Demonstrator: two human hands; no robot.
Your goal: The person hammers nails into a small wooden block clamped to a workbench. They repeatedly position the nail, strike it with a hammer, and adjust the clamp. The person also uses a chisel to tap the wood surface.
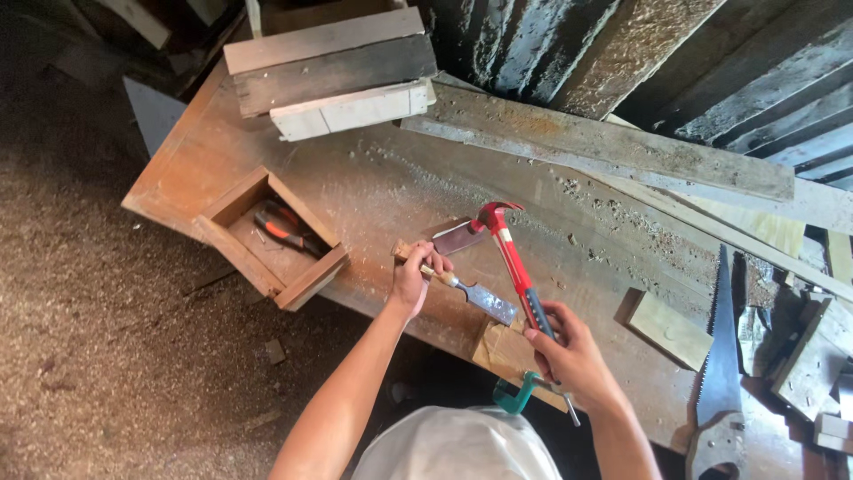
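Note:
My left hand (414, 277) grips the wooden handle of a chisel (480, 298), whose steel blade points down to the right onto a small wooden block (503, 352). That block is held to the bench edge by a teal clamp (522, 392). My right hand (569, 351) holds a red claw hammer (508, 253) by its dark grip, its head raised over the chisel's handle end. A dark flat piece of metal or wood (458, 237) lies just behind the chisel.
The wooden workbench (373, 182) is strewn with sawdust. A small open wooden box (271, 238) with orange-handled pliers sits at its left edge. Stacked boards (333, 71) lie at the back, a handsaw (721, 356) and a wood offcut (668, 329) at the right.

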